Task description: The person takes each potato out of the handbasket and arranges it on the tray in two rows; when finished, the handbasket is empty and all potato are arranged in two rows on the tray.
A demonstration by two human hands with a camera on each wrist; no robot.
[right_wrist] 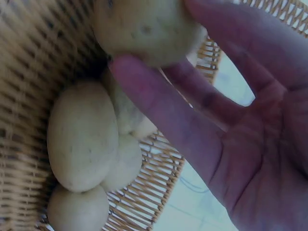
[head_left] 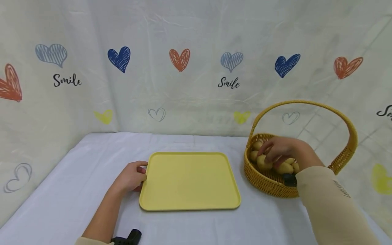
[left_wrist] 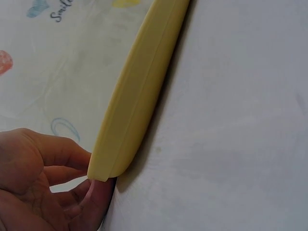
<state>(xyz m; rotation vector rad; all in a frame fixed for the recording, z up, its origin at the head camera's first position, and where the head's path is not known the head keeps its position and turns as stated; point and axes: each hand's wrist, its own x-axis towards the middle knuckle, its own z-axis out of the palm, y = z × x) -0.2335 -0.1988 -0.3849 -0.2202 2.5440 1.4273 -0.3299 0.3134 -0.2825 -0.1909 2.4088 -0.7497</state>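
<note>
Several potatoes [head_left: 264, 164] (one in right hand [head_left: 281, 149])

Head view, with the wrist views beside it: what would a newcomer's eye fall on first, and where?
Probably the yellow tray, central in view, its left edge held by the left hand. Then the wicker basket to its right, with a tall arching handle and the right hand gripping a potato inside. Behind, red, blue and yellow hearts dot the pale backdrop.
</note>
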